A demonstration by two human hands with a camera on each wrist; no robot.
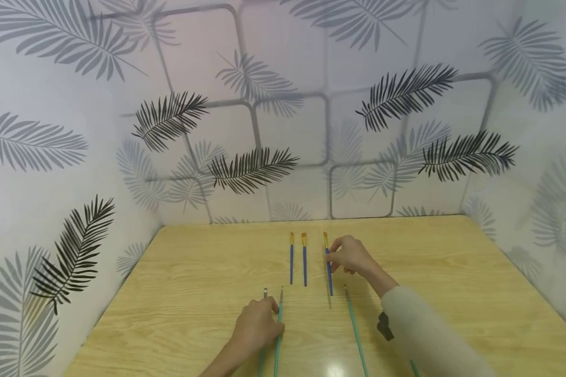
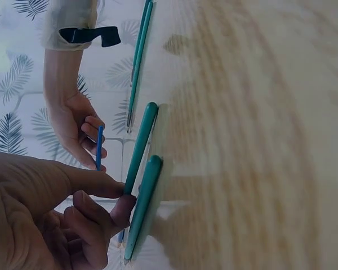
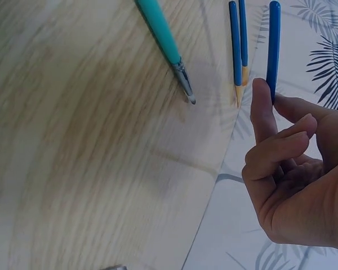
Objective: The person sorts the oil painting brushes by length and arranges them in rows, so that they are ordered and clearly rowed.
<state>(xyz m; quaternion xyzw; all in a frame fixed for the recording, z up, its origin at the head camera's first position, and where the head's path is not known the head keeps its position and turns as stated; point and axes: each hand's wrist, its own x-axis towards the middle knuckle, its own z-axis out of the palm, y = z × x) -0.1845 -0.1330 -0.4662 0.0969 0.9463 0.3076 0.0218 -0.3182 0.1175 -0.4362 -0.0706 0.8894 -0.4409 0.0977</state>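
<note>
At the wood-grained table (image 1: 193,272), the left grip (image 1: 258,323) pinches a slender teal brush (image 1: 277,356), the right grip (image 1: 351,255) a blue brush (image 1: 330,280).

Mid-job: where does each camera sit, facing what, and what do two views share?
Head: on the head, facing forward and down at the table; left hand, right hand and right sleeve show.
Left wrist: worn there, facing the pinched teal brush; left hand near, right hand beyond.
Right wrist: worn there, facing the pinched blue brush; right hand shows, left doesn't.
Shared: head and left wrist both show both hands.
</note>
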